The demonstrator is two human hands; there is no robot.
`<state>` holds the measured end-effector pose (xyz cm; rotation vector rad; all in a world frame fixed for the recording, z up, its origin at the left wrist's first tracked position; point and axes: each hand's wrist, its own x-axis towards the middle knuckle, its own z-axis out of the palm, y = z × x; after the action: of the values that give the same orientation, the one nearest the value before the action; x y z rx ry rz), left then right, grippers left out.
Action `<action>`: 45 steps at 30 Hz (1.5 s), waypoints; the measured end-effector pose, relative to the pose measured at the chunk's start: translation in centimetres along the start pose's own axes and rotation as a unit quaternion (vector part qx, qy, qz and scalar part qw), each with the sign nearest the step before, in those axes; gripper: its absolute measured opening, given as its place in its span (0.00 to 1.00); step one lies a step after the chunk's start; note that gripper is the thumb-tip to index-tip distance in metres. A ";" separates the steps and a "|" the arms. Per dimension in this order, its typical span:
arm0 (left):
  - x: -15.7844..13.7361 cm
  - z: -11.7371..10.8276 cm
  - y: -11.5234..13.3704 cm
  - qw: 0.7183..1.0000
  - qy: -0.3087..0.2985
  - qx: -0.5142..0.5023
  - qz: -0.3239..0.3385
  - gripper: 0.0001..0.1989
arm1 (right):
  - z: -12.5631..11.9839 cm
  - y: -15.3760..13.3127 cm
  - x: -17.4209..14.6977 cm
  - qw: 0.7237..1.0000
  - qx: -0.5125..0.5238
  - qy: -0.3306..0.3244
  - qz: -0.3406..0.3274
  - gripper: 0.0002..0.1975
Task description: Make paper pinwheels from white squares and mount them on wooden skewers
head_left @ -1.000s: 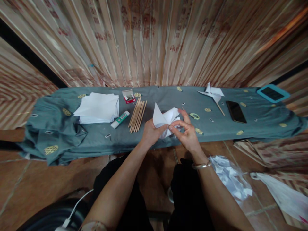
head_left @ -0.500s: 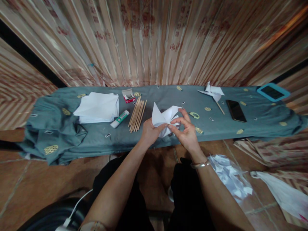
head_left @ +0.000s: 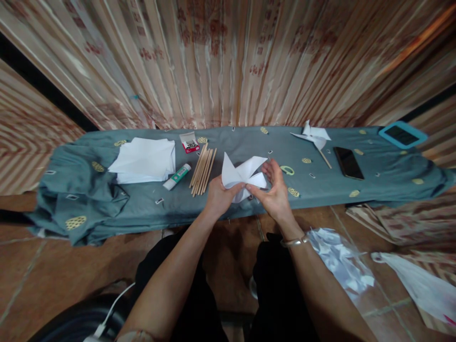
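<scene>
A white paper pinwheel [head_left: 245,172] with folded blades is held between both hands above the front of the cloth-covered bench. My left hand [head_left: 220,194] grips its left side, thumb pressed on the front near the centre, fingers hidden behind. My right hand [head_left: 273,192] pinches the lower right of the paper with its thumb; its other fingers curve up beside the right blade. Left of the hands lies a bundle of wooden sticks [head_left: 203,170]. Beyond the right hand rests a yellow-green scissors handle loop [head_left: 287,170].
A paper stack [head_left: 144,160], a glue stick [head_left: 177,177] and a red box of small metal pins [head_left: 190,142] lie left. A pinwheel on a stick [head_left: 313,136], a phone [head_left: 348,163] and a blue-framed device [head_left: 403,135] lie right. A bag of paper scraps [head_left: 340,261] sits on the floor.
The fingers of my right hand have moved off the upper right blade and now curve beside it. Its thumb stays on the paper. The left hand's grip is much the same.
</scene>
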<state>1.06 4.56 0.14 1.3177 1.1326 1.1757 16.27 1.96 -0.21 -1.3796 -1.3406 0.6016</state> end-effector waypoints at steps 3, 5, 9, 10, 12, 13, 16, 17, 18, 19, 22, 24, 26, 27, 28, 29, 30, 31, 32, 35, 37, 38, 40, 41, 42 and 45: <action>0.0 -0.1 0.1 1.000 0.000 0.002 -0.005 0.14 | 0.2 0.1 0.1 0.999 0.036 0.001 0.033 0.51; -0.1 -0.1 0.1 1.000 0.003 0.003 -0.007 0.15 | 0.2 0.1 0.1 0.995 0.066 -0.015 0.067 0.51; -0.1 -0.1 0.1 1.000 0.010 -0.022 0.003 0.15 | 0.2 -0.2 0.2 0.988 0.089 -0.033 0.121 0.47; -0.1 -0.1 0.1 1.000 0.011 -0.028 0.005 0.15 | 0.2 -0.4 0.2 0.987 0.094 -0.034 0.129 0.46; -0.1 -0.1 0.1 0.999 0.012 -0.036 0.007 0.14 | 0.2 -0.7 0.2 0.983 0.112 -0.039 0.140 0.43; -0.1 -0.1 0.1 0.999 0.012 -0.039 0.007 0.14 | 0.2 -0.8 0.1 0.982 0.121 -0.040 0.143 0.41; -0.2 -0.1 0.1 0.999 0.014 -0.038 -0.004 0.13 | 0.3 -1.2 0.1 0.979 0.137 -0.040 0.145 0.33; -0.2 -0.1 0.1 0.999 0.015 -0.035 -0.009 0.13 | 0.3 -1.2 0.2 0.979 0.139 -0.039 0.145 0.31; -0.2 -0.1 0.1 0.999 0.016 -0.033 -0.013 0.12 | 0.3 -1.3 0.2 0.979 0.140 -0.038 0.145 0.30; -0.2 -0.1 0.1 0.999 0.017 -0.031 -0.015 0.11 | 0.2 -1.3 0.2 0.979 0.137 -0.039 0.144 0.28; -0.2 -0.1 0.0 0.999 0.021 -0.027 -0.010 0.09 | 0.1 -1.4 0.1 0.984 0.115 -0.045 0.129 0.22; -0.2 -0.1 -0.1 0.999 0.024 -0.028 -0.006 0.08 | 0.0 -1.5 0.1 0.987 0.099 -0.051 0.118 0.17; -0.2 -0.1 -0.2 0.999 0.026 -0.031 -0.003 0.08 | 0.0 -1.6 0.0 0.987 0.094 -0.054 0.117 0.14; -0.2 -0.1 -0.3 0.999 0.025 -0.033 -0.002 0.08 | 0.0 -1.7 0.0 0.987 0.095 -0.054 0.122 0.13; -0.2 -0.1 -0.3 0.999 0.024 -0.033 -0.002 0.08 | 0.0 -1.8 0.0 0.985 0.098 -0.053 0.128 0.13; -0.2 -0.1 -0.3 0.999 0.023 -0.034 -0.001 0.09 | 0.1 -1.9 0.0 0.984 0.105 -0.052 0.138 0.13; -0.2 -0.1 -0.3 0.999 0.022 -0.036 -0.001 0.09 | 0.1 -1.9 0.0 0.981 0.112 -0.052 0.148 0.14; -0.2 -0.1 -0.3 0.999 0.021 -0.039 -0.001 0.09 | 0.2 -1.9 0.0 0.979 0.118 -0.051 0.158 0.14; -0.2 -0.1 -0.2 0.999 0.021 -0.042 -0.001 0.09 | 0.2 -1.9 0.0 0.977 0.122 -0.051 0.164 0.14; -0.2 -0.1 -0.1 0.998 0.018 -0.056 -0.007 0.09 | 0.3 -1.8 0.0 0.976 0.131 -0.049 0.170 0.14; -0.1 -0.1 0.0 0.998 0.010 -0.062 -0.013 0.09 | 0.4 -1.6 0.0 0.975 0.134 -0.051 0.169 0.14; -0.1 -0.2 -0.1 0.998 0.005 -0.063 -0.014 0.10 | 0.4 -1.6 0.0 0.975 0.135 -0.051 0.169 0.14; -0.1 -0.3 -0.1 0.998 -0.002 -0.060 -0.012 0.10 | 0.5 -1.4 0.0 0.975 0.133 -0.053 0.169 0.14; -0.1 -0.4 -0.1 0.998 -0.003 -0.057 -0.011 0.09 | 0.6 -1.4 0.0 0.975 0.133 -0.053 0.169 0.15; -0.1 -0.5 -0.1 0.998 -0.004 -0.054 -0.010 0.09 | 0.7 -1.4 0.0 0.975 0.135 -0.052 0.170 0.15; -0.1 -0.6 0.1 0.998 -0.003 -0.056 -0.010 0.09 | 0.9 -1.4 0.0 0.974 0.138 -0.046 0.175 0.15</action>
<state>0.47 4.49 0.22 1.2212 1.0574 1.2021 14.96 1.94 0.77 -1.3769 -1.0410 1.0600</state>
